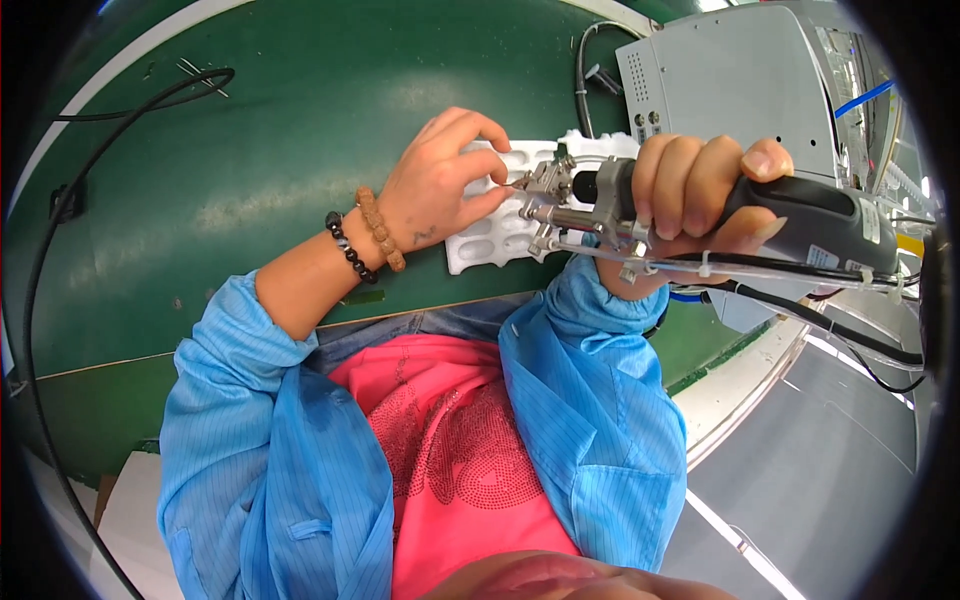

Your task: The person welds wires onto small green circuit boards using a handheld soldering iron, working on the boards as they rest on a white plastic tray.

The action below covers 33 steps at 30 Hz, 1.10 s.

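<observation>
My right hand [695,190] is wrapped round a black handheld power tool [810,220], its thumb lying along the side. The tool lies nearly level, and its metal front end [560,190], with clamps, rods and fittings, points left. At that tip is my left hand [445,170], thumb and index finger curled in a pinch. What they hold, if anything, is too small to make out. Beneath both hands lies a white moulded tray [475,250] with oval hollows, partly covered by the tool.
The green tabletop [330,110] carries a black cable [120,125] at the left. A grey machine box [730,75] stands at the back right, with another cable [582,70] beside it. Hoses and a black cable [830,325] run from the tool to the right.
</observation>
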Tool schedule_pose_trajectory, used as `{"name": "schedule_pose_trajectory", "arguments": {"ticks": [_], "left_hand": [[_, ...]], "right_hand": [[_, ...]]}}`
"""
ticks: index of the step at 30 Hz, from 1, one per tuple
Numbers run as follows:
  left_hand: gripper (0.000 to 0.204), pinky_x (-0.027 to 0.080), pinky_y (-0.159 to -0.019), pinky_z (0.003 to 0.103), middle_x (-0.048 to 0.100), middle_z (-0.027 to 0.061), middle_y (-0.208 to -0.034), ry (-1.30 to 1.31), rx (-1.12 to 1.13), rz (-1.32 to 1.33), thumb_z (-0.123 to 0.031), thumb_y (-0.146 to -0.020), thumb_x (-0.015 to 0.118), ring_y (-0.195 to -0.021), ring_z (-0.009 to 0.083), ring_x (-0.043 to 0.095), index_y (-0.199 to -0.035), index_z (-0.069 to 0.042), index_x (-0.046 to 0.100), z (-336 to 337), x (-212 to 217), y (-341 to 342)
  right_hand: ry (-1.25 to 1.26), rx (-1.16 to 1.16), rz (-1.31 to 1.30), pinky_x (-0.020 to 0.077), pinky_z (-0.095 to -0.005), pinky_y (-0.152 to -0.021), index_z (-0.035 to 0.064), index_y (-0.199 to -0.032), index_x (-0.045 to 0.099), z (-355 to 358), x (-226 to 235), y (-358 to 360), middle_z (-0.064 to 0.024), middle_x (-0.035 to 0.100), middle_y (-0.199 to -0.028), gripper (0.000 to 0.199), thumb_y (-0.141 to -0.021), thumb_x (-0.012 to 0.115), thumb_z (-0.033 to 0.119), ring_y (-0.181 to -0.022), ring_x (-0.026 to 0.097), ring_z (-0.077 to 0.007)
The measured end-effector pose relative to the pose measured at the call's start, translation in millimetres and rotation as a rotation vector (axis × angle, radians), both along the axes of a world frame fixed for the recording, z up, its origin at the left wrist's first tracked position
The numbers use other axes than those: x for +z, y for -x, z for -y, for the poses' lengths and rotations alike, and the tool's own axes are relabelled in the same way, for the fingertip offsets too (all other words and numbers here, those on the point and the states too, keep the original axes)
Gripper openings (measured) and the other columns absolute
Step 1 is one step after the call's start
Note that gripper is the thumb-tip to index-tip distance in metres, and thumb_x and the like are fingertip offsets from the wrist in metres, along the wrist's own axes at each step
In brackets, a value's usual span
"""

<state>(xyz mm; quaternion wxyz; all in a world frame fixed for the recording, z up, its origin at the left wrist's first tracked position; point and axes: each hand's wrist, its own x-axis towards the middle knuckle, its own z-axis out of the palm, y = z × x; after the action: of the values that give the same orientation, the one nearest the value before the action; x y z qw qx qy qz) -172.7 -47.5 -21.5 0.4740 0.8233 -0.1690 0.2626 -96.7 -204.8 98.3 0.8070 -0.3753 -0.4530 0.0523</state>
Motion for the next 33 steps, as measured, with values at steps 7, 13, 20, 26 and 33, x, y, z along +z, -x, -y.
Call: {"name": "schedule_pose_trajectory", "arguments": {"ticks": [7, 13, 20, 26, 33], "left_hand": [[0.013, 0.047, -0.085, 0.035, 0.06, 0.0102, -0.106, -0.026, 0.075, 0.031, -0.006, -0.074, 0.071, -0.1, 0.0291, 0.057, -0.086, -0.006, 0.065, -35.0, 26.0, -28.2], [0.044, 0.04, -0.102, 0.041, 0.056, 0.0186, -0.122, -0.281, 0.357, 0.01, -0.016, -0.076, 0.071, -0.115, 0.0337, 0.053, -0.116, -0.004, 0.057, -123.7, -0.7, -179.9], [0.036, 0.046, -0.093, 0.041, 0.06, 0.0172, -0.111, -0.418, 0.179, -0.108, -0.008, -0.078, 0.069, -0.103, 0.0351, 0.058, -0.112, -0.004, 0.058, -162.6, -13.7, -267.4], [0.021, 0.05, -0.084, 0.035, 0.066, 0.0156, -0.098, -0.27, 0.313, -0.141, -0.004, -0.084, 0.064, -0.089, 0.0291, 0.064, -0.104, 0.0, 0.065, -142.2, 17.3, -255.1], [0.025, 0.049, -0.085, 0.036, 0.066, 0.0161, -0.099, 0.043, 0.252, -0.368, -0.008, -0.083, 0.069, -0.094, 0.029, 0.063, -0.105, 0.003, 0.064, -60.6, 60.0, -130.6]], "right_hand": [[-0.002, 0.013, 0.065, 0.0379, -0.0264, -0.041, 0.0047, -0.11, 0.043, 21.4, 9.0, -6.4, -0.0001, 0.046, -0.058, 0.042, -0.089, 0.067, 0.032, -0.044, 0.044, -0.0111], [0.032, 0.093, 0.121, 0.0427, -0.0284, -0.043, 0.0043, -0.107, 0.043, 35.6, 19.3, -11.7, -0.0004, 0.05, -0.058, 0.039, -0.088, 0.069, 0.026, -0.046, 0.051, -0.0137], [0.021, -0.027, 0.064, 0.0434, -0.028, -0.04, 0.0046, -0.098, 0.045, 38.9, 22.8, -9.8, -0.0022, 0.052, -0.059, 0.036, -0.086, 0.071, 0.027, -0.044, 0.051, -0.0142], [0.082, -0.021, 0.123, 0.0456, -0.0214, -0.041, 0.0072, -0.108, 0.046, 42.7, 22.0, -16.5, -0.0002, 0.053, -0.063, 0.041, -0.087, 0.069, 0.034, -0.046, 0.053, -0.0091], [0.113, -0.017, 0.175, 0.0426, -0.0196, -0.041, 0.0091, -0.114, 0.045, 48.9, 18.3, -19.0, 0.002, 0.052, -0.065, 0.044, -0.09, 0.065, 0.041, -0.049, 0.05, -0.0078]]}}
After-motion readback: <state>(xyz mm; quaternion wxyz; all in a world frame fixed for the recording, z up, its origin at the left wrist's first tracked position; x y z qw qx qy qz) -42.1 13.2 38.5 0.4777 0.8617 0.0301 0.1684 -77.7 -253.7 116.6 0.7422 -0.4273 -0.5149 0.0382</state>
